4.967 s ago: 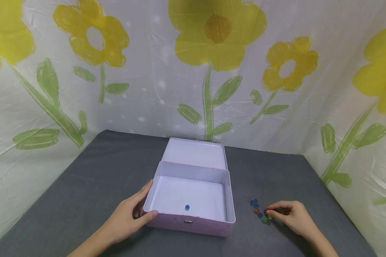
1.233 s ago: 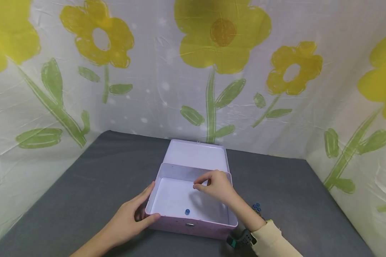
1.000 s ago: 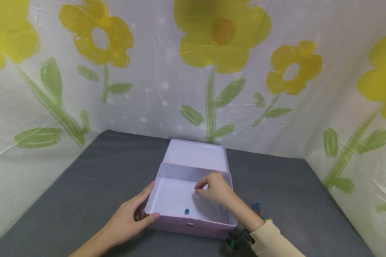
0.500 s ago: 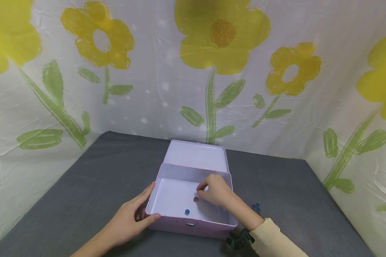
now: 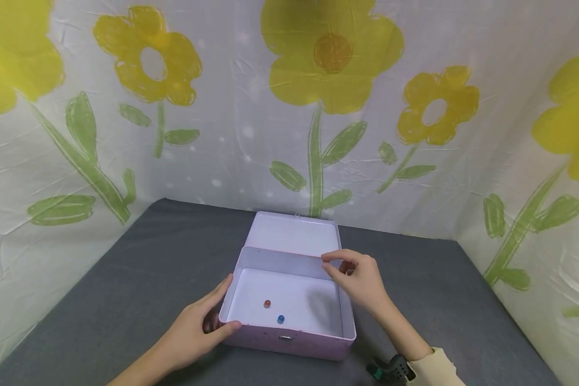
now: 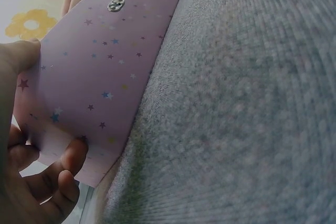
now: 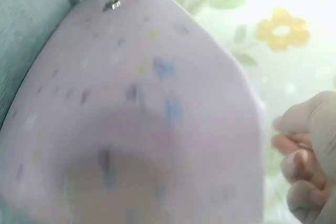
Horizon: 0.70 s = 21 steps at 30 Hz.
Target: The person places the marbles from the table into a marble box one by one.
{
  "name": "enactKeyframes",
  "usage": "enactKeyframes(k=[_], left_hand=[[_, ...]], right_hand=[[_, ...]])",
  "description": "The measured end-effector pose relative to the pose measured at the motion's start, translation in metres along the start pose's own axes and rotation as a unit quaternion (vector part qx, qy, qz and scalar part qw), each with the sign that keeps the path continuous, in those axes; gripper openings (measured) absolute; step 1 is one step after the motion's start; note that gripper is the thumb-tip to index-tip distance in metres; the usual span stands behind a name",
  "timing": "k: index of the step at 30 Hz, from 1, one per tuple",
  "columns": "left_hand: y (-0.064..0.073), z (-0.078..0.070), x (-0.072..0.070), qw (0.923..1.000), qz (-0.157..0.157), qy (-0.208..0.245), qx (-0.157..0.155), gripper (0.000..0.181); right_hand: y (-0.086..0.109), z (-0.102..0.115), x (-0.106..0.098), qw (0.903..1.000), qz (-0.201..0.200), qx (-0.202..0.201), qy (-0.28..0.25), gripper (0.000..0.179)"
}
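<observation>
A pink tin box (image 5: pixel 294 348) with a white inside and printed stars stands with its lid (image 5: pixel 293 234) folded back. My left hand (image 5: pixel 193 332) grips its front left corner; the thumb (image 6: pixel 23 55) lies at the rim, and the other fingers bend against the left side. Inside on the floor lie a small red glassy bead (image 5: pixel 267 304) and a blue one (image 5: pixel 281 319), a little apart. Above the box's right rim, my right hand (image 5: pixel 359 276) holds nothing, its thumb and forefinger slightly parted and the other fingers loosely curled.
The box stands on a dark grey cloth-covered table (image 5: pixel 173 257). A white curtain (image 5: pixel 231 134) with yellow flowers hangs behind and at both sides. A black wrist device (image 5: pixel 391 370) sits below my right forearm, which hides the table right of the box.
My right hand brought a red bead from the pile at right, let it drop into the box, then drew back up and right. The red bead rolled left. My left hand stays put.
</observation>
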<state>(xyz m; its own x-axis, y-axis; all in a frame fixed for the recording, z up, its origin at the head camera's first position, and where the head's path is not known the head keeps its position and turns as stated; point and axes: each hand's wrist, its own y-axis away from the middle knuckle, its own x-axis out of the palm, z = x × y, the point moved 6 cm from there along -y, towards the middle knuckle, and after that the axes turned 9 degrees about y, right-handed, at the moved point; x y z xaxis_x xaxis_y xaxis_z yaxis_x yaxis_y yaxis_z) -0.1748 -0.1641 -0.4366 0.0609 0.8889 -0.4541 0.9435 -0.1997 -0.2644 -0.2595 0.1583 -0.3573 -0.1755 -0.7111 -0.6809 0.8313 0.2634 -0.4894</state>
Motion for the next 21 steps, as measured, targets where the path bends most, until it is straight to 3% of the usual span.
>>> enactKeyframes(k=[4,11,21], left_hand=[[0.0,0.0,0.0,1.0,-0.001,-0.001,0.002,0.089],[-0.001,-0.001,0.001,1.0,0.0,0.0,-0.002,0.089],[0.0,-0.001,0.0,0.9999,-0.004,0.008,0.006,0.088]], right_hand=[[0.016,-0.02,-0.024,0.999,-0.035,0.025,-0.013,0.017],[0.051,-0.058,-0.055,0.994,-0.053,0.096,-0.001,0.019],[0.095,-0.103,-0.088,0.9744,-0.068,0.21,0.042,0.026]])
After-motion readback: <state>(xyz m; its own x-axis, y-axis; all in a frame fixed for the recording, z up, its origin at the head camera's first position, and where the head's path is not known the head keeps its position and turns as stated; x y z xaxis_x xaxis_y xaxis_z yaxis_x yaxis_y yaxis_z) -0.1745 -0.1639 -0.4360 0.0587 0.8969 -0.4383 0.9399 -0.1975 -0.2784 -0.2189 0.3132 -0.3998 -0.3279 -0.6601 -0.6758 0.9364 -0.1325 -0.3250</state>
